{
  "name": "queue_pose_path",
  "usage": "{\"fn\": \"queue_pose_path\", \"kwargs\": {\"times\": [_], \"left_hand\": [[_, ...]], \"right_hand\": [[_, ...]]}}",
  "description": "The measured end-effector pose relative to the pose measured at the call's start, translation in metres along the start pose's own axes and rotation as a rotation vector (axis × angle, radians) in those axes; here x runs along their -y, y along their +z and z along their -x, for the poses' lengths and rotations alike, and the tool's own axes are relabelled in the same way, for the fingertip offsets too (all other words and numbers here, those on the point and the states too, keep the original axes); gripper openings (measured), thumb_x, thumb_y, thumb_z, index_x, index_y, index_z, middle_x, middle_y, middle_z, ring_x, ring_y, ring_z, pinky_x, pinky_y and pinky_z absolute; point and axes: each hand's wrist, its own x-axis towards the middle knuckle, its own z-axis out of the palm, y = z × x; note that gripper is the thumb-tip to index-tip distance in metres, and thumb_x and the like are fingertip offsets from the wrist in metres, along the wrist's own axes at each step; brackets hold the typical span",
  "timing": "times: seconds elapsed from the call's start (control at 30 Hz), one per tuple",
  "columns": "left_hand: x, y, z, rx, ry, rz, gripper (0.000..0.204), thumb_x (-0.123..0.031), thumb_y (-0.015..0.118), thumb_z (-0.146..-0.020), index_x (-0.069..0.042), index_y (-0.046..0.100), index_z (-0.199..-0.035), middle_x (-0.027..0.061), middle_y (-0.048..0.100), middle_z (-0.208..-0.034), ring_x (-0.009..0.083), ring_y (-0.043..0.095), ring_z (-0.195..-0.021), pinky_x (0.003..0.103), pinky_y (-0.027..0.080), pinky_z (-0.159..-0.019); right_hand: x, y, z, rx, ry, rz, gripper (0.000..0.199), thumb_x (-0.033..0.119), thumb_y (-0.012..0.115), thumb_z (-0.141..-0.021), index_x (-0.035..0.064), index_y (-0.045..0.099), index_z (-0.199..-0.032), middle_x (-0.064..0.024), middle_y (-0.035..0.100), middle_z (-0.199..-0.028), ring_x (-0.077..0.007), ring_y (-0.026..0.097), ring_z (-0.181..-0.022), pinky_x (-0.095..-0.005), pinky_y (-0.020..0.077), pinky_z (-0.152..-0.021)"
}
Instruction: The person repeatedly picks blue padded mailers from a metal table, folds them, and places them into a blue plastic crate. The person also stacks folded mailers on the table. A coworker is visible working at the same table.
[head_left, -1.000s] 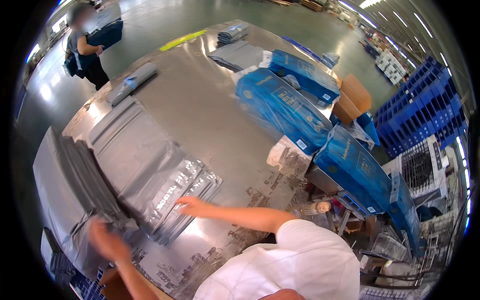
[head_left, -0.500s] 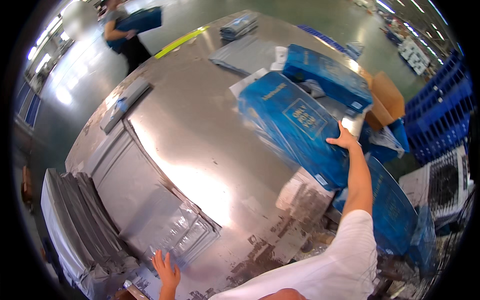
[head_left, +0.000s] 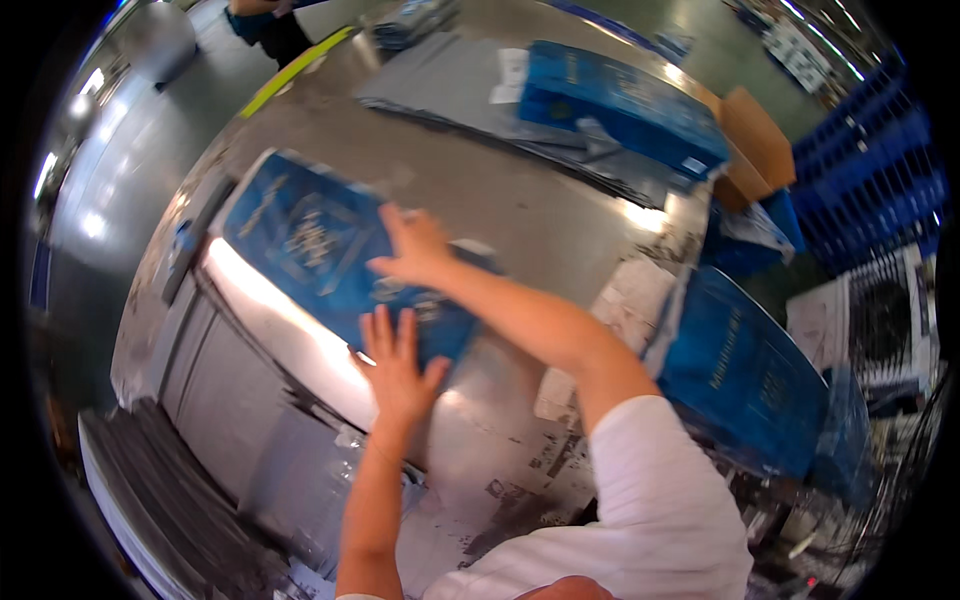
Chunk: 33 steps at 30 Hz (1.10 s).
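Blue package (head_left: pixel 320 250), flat on steel table (head_left: pixel 540 210), left of centre. Left hand (head_left: pixel 398 362) and right hand (head_left: pixel 415 250) on top, fingers spread flat. Best kept pressed evenly, sliding square.

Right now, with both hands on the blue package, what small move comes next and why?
Probably slide the blue package down over the grey bag: both the left hand and right hand lie flat on it, and the bag sits just beside it.

Bright overhead light glares white off the steel surface (head_left: pixel 560 215) in streaks. Both hands smear with motion blur. Straight edges bow toward a black, dim fisheye rim.
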Motion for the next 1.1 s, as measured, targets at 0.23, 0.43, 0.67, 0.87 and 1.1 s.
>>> {"fn": "queue_pose_path", "kwargs": {"times": [0.23, 0.43, 0.67, 0.87, 1.1], "left_hand": [[0.064, -0.034, 0.081, -0.305, -0.071, 0.097, 0.035, -0.009, 0.058, -0.076, -0.005, 0.054, -0.11, 0.018, 0.047, -0.121, 0.0336, 0.041, -0.115, 0.048, 0.031, -0.094], [-0.125, 0.079, 0.158, 0.874, -0.2, 1.524, 0.072, -0.039, 0.063, -0.08, 0.003, 0.035, -0.131, 0.019, 0.044, -0.128, 0.0285, 0.045, -0.115, 0.037, 0.038, -0.094], [-0.263, 0.133, 0.127, 0.906, -0.486, 1.807, 0.094, -0.055, 0.057, -0.078, -0.004, 0.009, -0.14, 0.0125, 0.019, -0.143, 0.0249, 0.024, -0.128, 0.041, 0.027, -0.102], [-0.212, 0.041, 0.085, 0.367, -0.665, 2.149, 0.078, -0.032, 0.064, -0.078, -0.017, 0.017, -0.139, 0.0118, 0.038, -0.132, 0.0269, 0.036, -0.121, 0.044, 0.039, -0.093], [-0.077, -0.134, 0.112, -0.264, -0.093, 1.692, 0.079, -0.029, 0.064, -0.076, -0.008, 0.019, -0.139, 0.0132, 0.036, -0.134, 0.0266, 0.037, -0.12, 0.036, 0.033, -0.099]], "right_hand": [[-0.065, -0.198, 0.05, 0.233, -0.369, -0.114, 0.054, 0.027, 0.067, -0.077, 0.0059, 0.049, -0.123, -0.0137, 0.049, -0.125, -0.0255, 0.048, -0.114, -0.0344, 0.039, -0.095], [-0.288, -0.382, 0.243, 0.332, 0.875, 0.094, 0.051, 0.055, 0.048, -0.085, 0.0099, 0.055, -0.063, 0.0011, 0.049, -0.054, -0.0108, 0.041, -0.048, -0.027, 0.0335, -0.046], [-0.251, -0.313, 0.263, 0.335, 0.678, 0.285, 0.063, 0.055, 0.052, -0.08, -0.0067, 0.064, -0.078, -0.0242, 0.062, -0.078, -0.0317, 0.061, -0.073, -0.0392, 0.0444, -0.066], [-0.173, -0.286, 0.264, 0.216, 0.284, 0.218, 0.037, 0.031, 0.059, -0.081, -0.0043, 0.055, -0.072, -0.0098, 0.051, -0.058, -0.0187, 0.048, -0.052, -0.0345, 0.0373, -0.052], [0.017, -0.277, 0.269, 0.236, -0.088, -0.777, 0.048, 0.025, 0.057, -0.084, -0.0033, 0.043, -0.12, -0.0123, 0.056, -0.107, -0.0168, 0.054, -0.096, -0.0253, 0.04, -0.076]]}}
